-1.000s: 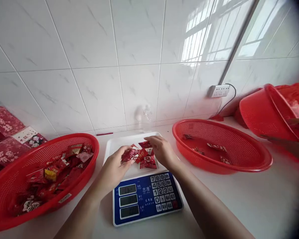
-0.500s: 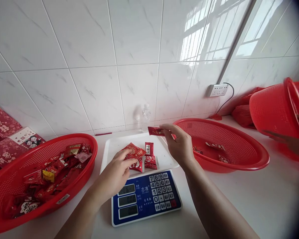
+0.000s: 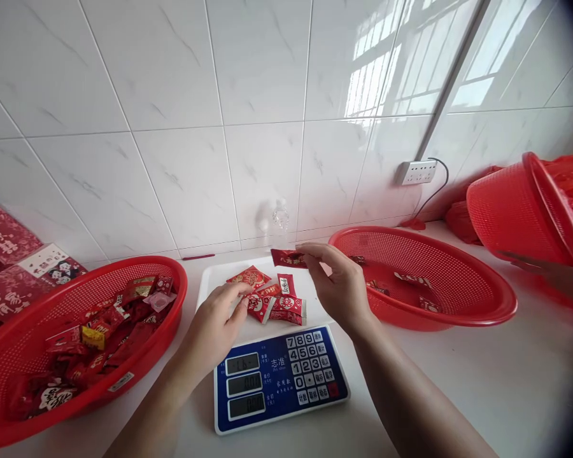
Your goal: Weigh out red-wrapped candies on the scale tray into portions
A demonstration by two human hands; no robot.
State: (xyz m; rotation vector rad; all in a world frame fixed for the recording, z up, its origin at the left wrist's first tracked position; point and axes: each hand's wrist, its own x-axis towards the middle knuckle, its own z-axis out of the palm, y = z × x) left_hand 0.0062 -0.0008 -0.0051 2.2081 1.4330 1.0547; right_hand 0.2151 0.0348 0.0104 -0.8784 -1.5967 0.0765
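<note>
Red packets atop white tray

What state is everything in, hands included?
Right hand: pinching a red packet
Left hand: at loose packets on the tray, grip unclear
Scale: displays showing characters
Left basket: holding heaped packets
Right basket: holding scattered packets
Far-right basket: tilted
Bottle: upright, behind the tray

Covered, cropped and smeared

The right grip covers one end of a red packet; toward the back edge of the bench, printed boxes leave the picture at left; a co-worker's hand is blurred.
</note>
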